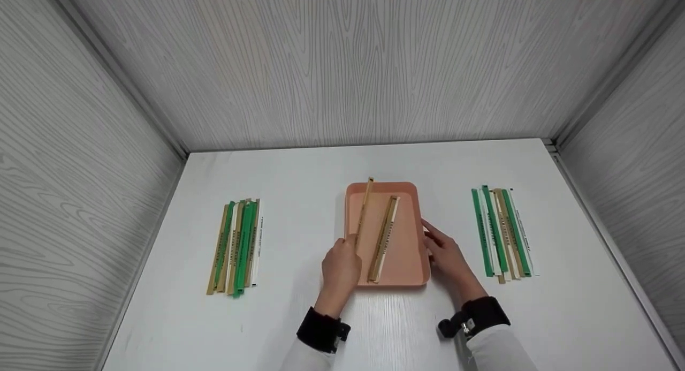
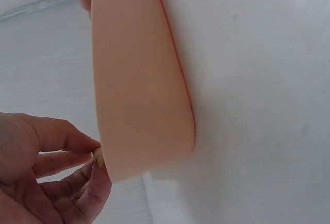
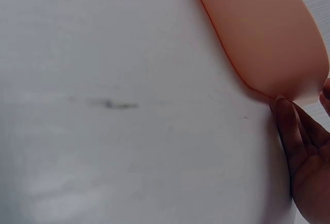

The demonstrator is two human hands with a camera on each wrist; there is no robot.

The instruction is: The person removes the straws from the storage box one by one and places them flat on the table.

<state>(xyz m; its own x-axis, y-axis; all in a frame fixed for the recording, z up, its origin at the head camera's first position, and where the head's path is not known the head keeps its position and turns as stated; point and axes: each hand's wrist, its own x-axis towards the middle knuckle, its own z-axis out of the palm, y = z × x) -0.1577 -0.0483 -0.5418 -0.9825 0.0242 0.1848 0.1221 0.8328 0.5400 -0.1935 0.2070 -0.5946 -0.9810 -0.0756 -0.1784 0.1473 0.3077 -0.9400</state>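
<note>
A salmon-pink tray lies in the middle of the white table. My left hand pinches one end of a narrow brown paper-wrapped stick, which slants over the tray's left side and past its far rim. In the left wrist view, only the tip of that stick shows between the left hand's thumb and fingers. Inside the tray lie a brown stick and a white one, side by side. My right hand grips the tray's right side, fingertips at its bottom edge in the right wrist view.
On the left of the table lies a row of green, brown and white wrapped sticks. A similar row lies on the right. Grey wood-grain panels enclose the table at the back and both sides.
</note>
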